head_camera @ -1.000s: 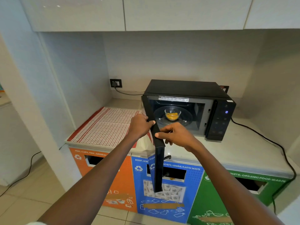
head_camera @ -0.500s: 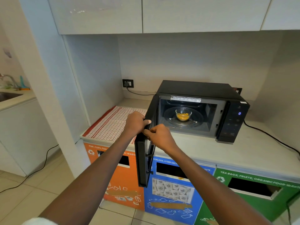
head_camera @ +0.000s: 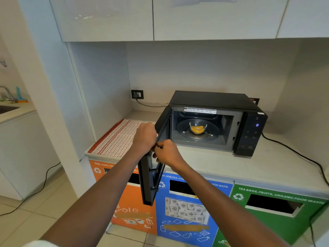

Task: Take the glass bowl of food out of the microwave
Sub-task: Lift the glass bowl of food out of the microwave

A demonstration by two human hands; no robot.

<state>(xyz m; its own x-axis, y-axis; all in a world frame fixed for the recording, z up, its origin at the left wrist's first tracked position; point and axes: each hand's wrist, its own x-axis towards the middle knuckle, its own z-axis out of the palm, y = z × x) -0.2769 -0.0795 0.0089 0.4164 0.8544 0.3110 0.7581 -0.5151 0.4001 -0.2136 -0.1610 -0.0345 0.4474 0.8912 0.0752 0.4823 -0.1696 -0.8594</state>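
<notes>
Black door (head_camera: 154, 163) now stands swung well out to the left, wider than a second ago, when it sat nearly edge-on to us; both our hands have ridden round with it; the cavity lies fully open, so we judge the reach for the bowl can come next. Our left hand (head_camera: 145, 137) is closed over the door's top edge from the outer side; our right hand (head_camera: 166, 154) grips the same edge from the inner side, fingers curled, the two hands touching; neither holds the bowl. The bowl (head_camera: 198, 126) sits upright in the middle of the turntable (head_camera: 210, 134) inside the microwave (head_camera: 213, 122), yellow food in its bottom, well apart from both hands. Counting: one microwave, one door, one bowl, one turntable; one striped cloth (head_camera: 119, 139) on the counter to the left; three bin fronts below, orange (head_camera: 124, 198), blue (head_camera: 187, 211) and green (head_camera: 276, 211); two hands.
</notes>
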